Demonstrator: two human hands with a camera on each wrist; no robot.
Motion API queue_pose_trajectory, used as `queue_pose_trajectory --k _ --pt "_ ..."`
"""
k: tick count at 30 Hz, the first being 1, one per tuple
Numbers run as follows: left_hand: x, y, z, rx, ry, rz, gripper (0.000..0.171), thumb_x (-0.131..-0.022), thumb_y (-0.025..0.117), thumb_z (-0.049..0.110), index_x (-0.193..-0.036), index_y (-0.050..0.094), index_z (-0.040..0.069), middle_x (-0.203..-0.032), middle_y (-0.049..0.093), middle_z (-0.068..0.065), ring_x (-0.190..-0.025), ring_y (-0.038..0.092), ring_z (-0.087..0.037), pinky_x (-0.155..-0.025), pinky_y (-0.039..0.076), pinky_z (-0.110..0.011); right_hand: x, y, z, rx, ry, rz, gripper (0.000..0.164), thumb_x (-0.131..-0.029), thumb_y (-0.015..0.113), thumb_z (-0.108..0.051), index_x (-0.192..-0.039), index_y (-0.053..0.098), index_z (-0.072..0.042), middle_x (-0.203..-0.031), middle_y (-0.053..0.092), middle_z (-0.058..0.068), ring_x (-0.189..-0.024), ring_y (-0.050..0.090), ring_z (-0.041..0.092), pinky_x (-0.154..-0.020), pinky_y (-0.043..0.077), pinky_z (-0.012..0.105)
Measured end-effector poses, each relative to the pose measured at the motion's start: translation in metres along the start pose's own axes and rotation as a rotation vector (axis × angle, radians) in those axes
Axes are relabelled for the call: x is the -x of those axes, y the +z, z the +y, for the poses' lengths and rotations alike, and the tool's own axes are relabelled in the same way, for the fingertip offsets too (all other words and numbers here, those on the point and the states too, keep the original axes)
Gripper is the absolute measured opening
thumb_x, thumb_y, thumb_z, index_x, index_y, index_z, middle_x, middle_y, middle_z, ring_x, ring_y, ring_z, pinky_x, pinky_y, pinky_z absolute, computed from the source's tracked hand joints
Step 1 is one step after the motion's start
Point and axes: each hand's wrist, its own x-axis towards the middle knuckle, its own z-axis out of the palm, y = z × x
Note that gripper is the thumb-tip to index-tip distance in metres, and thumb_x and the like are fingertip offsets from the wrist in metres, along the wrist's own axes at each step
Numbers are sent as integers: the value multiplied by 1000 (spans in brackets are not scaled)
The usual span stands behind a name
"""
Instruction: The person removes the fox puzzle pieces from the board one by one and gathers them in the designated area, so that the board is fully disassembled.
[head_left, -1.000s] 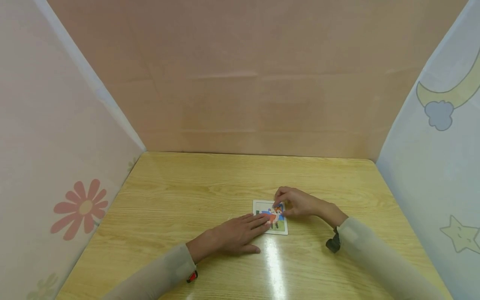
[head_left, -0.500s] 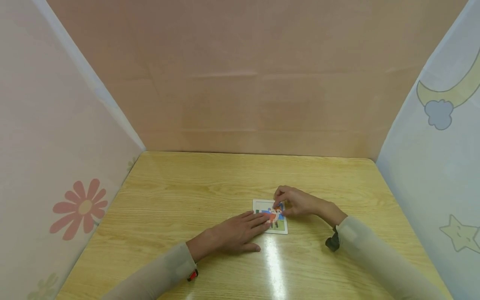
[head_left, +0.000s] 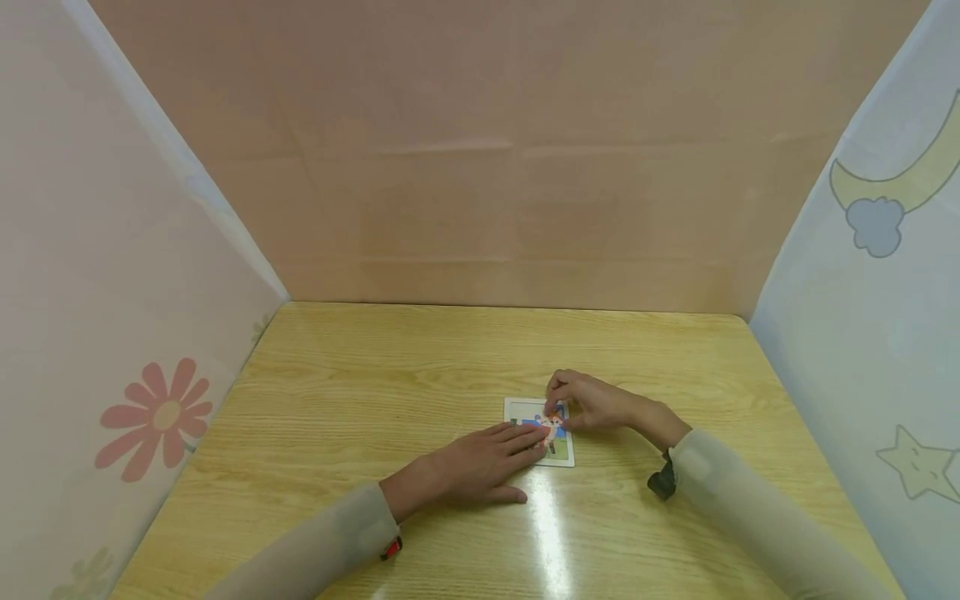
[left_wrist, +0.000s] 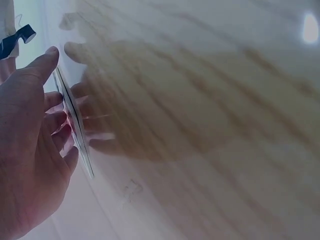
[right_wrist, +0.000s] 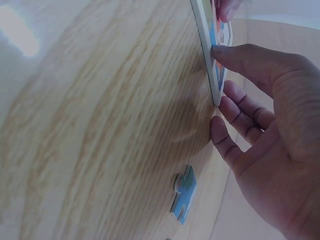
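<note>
A small white-framed jigsaw puzzle [head_left: 528, 407] with a cartoon animal picture lies flat on the wooden table. My left hand [head_left: 487, 467] rests on its lower left part, fingers straight and thumb spread on the tabletop. In the left wrist view the puzzle shows only edge-on beside the left hand [left_wrist: 30, 125]. My right hand [head_left: 596, 404] is at the upper right corner, thumb and forefinger pinching a blue and orange puzzle piece [head_left: 557, 418] in the picture. The other fingers of the right hand [right_wrist: 280, 110] curl beside the frame. The pinched piece is partly hidden by them.
A loose blue and green puzzle piece [right_wrist: 184, 194] lies on the table near the right hand, in the right wrist view. The wooden table [head_left: 375, 375] is enclosed by a pinkish back panel [head_left: 487, 208] and printed side panels [head_left: 847, 333].
My left fingers have slid slightly to the right over the picture, covering more of the animal. The right hand stays at the same corner, with barely any shift.
</note>
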Motion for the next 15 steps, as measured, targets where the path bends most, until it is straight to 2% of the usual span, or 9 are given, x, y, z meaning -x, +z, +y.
queue_pose_trajectory --k 10,15 --pt "-8 0 -1 12 -8 -35 76 -111 34 60 -170 24 12 -178 14 -5 -164 17 -20 -132 23 -40 -1 1 0 -13 14 1 30 -80 87 1 -103 78 -15 -114 62 2 -108 58 19 -97 53 43" --pt "-9 0 -1 27 -18 -49 77 -111 33 61 -170 23 14 -179 12 -4 -164 15 -20 -132 23 -40 -1 2 0 2 30 9 30 -79 88 0 -101 78 -17 -112 65 -3 -110 57 16 -99 52 43"
